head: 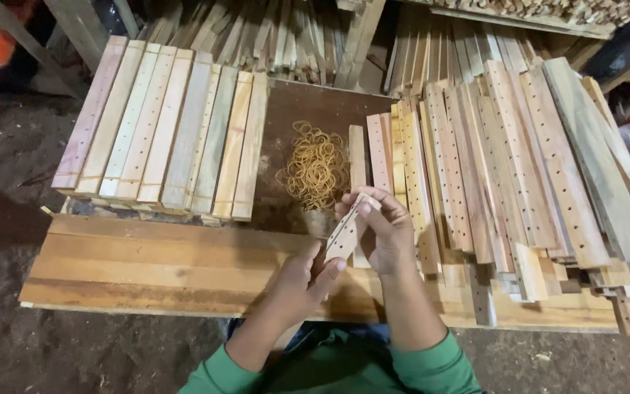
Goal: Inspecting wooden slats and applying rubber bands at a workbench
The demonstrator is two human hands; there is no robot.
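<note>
Item 1: short bundle of drilled wooden slats (347, 232), held at centre of the view over the front planks of my bench (147, 270), tilted, upper end toward the rubber bands. My right hand (386, 232) was closed round its upper end, fingers curled over the top edge; my left hand (308, 279) was closed on the lower end from underneath, thumb against the side. Both hands gripping, neither spread. Item 2: loose heap of tan rubber bands (316, 172), lying on a dark brown board (308, 109) just beyond the bundle, not touching it as far as I could tell. Item 3: neat row of pale slats w/ holes (165, 128), approx. ten laid side by side, left of the brown board, well apart from my hands. Item 4: larger, untidy spread of drilled slats (519, 160), right of the bands, overlapping at angles, nearest ones just beside my right hand. Item 5: short offcuts (534, 271) at the spread's front edge. Item 6: more stacked sticks at rear (271, 36), detail too dim to tell. My sleeves were green (432, 368). Dirt floor (9, 168) to the left.
</note>
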